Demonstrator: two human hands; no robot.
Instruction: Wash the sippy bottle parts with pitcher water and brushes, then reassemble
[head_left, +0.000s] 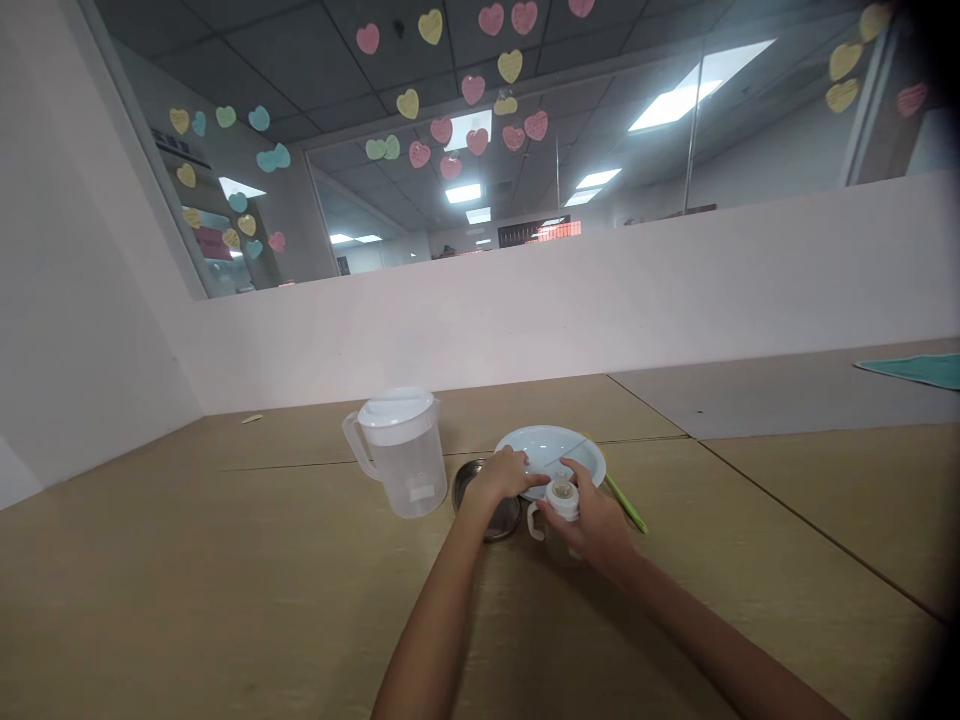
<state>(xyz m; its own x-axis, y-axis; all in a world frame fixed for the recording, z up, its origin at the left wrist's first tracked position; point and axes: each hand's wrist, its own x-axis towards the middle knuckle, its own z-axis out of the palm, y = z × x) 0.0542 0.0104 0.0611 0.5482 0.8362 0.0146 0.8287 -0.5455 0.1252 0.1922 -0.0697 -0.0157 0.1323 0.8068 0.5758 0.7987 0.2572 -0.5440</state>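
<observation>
My right hand (596, 525) is wrapped round a small bottle (562, 500) with a white collar, a clear top and a white side handle. The bottle is upright, just in front of a white oval dish (544, 440). Over the dish's left front edge reaches my left hand (504, 474), its index finger pointing toward the bottle's top; whether its other fingers hold anything is hidden. Below my left hand lies a round metal dish (502, 522), partly covered by the wrist. Something thin and clear lies across the white dish.
A clear lidded pitcher (409, 465) stands left of the metal dish, its handle to the left. A green stick-like object (627, 504) lies right of the white dish. A teal cloth (919, 370) is at the far right, and a white wall (525, 310) rises behind the table.
</observation>
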